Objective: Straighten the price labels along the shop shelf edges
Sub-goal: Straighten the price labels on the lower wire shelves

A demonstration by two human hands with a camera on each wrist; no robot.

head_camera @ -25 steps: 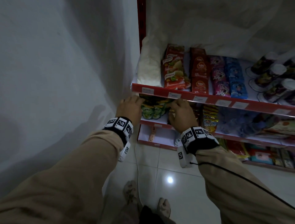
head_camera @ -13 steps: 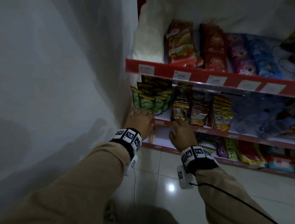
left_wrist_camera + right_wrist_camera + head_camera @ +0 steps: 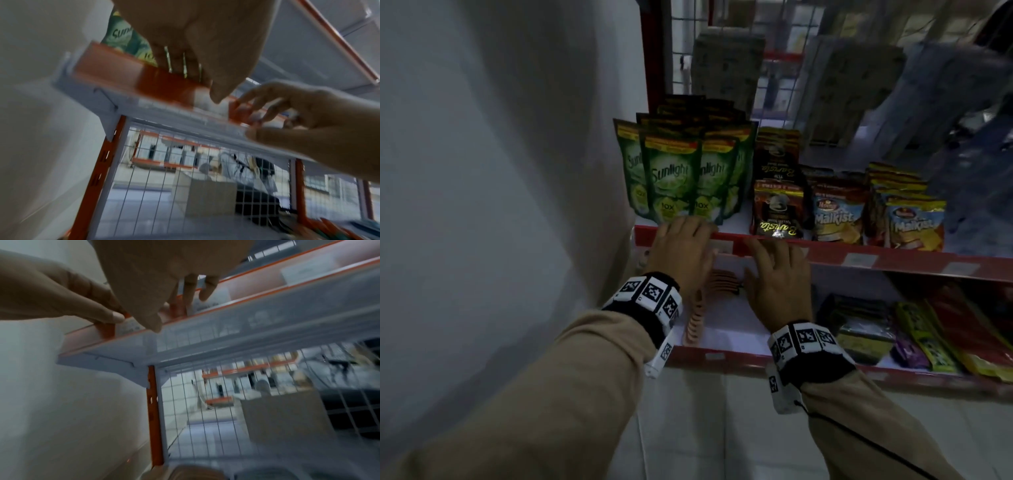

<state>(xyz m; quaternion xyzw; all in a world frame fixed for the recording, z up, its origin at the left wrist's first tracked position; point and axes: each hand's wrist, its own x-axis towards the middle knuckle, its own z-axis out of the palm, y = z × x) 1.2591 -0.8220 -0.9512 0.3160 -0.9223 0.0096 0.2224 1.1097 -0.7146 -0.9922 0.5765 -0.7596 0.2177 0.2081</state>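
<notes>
1. The left hand lies over the far-left end of the red shelf edge, fingers side by side and draped over its top lip, thumb pointing right along the strip.
2. The right hand sits just beside it on the right, fingers spread loosely and lightly bent, tips touching the strip's face; from the left wrist view they seem to press on a price label, though blur makes that unsure.
3. That white label shows in the gap between the two hands, partly covered.
4. Farther right along the same strip are two more price labels, well apart from the hands.
5. On the shelf above the strip, left to right: green Sunlight pouches, dark coffee sachets, Malkist packs.
6. The lower shelf holds a pink comb-like item near the left and assorted packets to the right.
</notes>
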